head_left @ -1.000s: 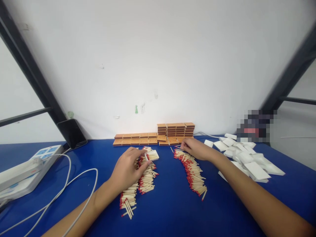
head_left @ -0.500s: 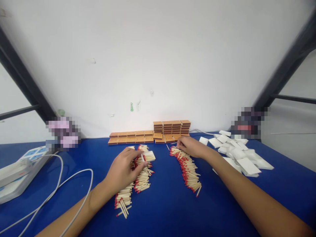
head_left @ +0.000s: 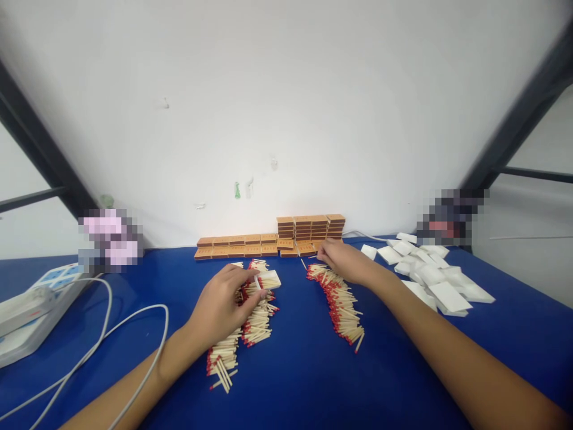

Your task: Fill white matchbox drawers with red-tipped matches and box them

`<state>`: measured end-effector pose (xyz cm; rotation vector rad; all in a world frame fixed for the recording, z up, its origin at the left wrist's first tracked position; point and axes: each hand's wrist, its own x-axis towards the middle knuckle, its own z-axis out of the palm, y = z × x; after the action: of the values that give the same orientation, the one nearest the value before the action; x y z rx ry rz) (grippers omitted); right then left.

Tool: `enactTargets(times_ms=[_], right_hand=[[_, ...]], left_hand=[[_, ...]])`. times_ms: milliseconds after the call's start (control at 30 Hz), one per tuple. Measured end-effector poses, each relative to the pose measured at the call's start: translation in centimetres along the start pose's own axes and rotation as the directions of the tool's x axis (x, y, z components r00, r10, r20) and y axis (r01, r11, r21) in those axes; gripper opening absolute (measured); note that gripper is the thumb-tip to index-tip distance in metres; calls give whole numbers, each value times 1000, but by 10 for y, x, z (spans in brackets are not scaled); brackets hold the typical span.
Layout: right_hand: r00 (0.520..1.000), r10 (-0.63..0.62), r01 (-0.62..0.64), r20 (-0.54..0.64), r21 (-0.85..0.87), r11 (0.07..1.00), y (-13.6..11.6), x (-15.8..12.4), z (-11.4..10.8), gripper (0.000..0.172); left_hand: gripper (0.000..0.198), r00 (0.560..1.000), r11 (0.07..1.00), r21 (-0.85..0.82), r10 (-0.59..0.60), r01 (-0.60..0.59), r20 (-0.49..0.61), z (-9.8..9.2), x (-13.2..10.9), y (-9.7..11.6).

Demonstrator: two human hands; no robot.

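My left hand (head_left: 226,301) grips a small white matchbox tray (head_left: 273,278) between thumb and fingers. Some matches lie inside the tray, which sits above a row of red-tipped matches (head_left: 257,328). Another row of matches (head_left: 224,355) is partly covered by that hand. On the other side, my right hand (head_left: 338,258) is closed in a pinch just past the far end of a third match row (head_left: 342,304). A match (head_left: 312,257) shows at its fingertips; the grip itself is partly hidden.
Orange matchboxes (head_left: 237,246) line the wall, with a taller stack (head_left: 310,227) behind my right hand. White trays (head_left: 430,275) are heaped at the right. A power strip (head_left: 54,298) and looping white cable (head_left: 107,322) lie left, the cable crossing over my left forearm.
My right hand has moved slightly away from me, off the far end of the right match row. My left hand keeps the tray in about the same place. The view has shifted slightly.
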<state>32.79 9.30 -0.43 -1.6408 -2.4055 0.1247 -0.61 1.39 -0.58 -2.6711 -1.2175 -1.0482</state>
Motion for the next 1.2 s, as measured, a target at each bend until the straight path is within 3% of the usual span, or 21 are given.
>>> enactTargets(times_ms=[333, 733, 1200], right_hand=[[998, 3, -7, 66, 51, 999, 16, -1, -11, 9], [995, 30, -36, 99, 59, 998, 13, -1, -2, 12], [987, 42, -61, 152, 119, 991, 10, -3, -8, 10]], left_hand=[[31, 1000, 1000, 1, 22, -22, 4, 1, -1, 1], [32, 1000, 1000, -1, 27, -27, -8, 0, 0, 2], [32, 999, 999, 6, 41, -41, -5, -1, 1, 1]])
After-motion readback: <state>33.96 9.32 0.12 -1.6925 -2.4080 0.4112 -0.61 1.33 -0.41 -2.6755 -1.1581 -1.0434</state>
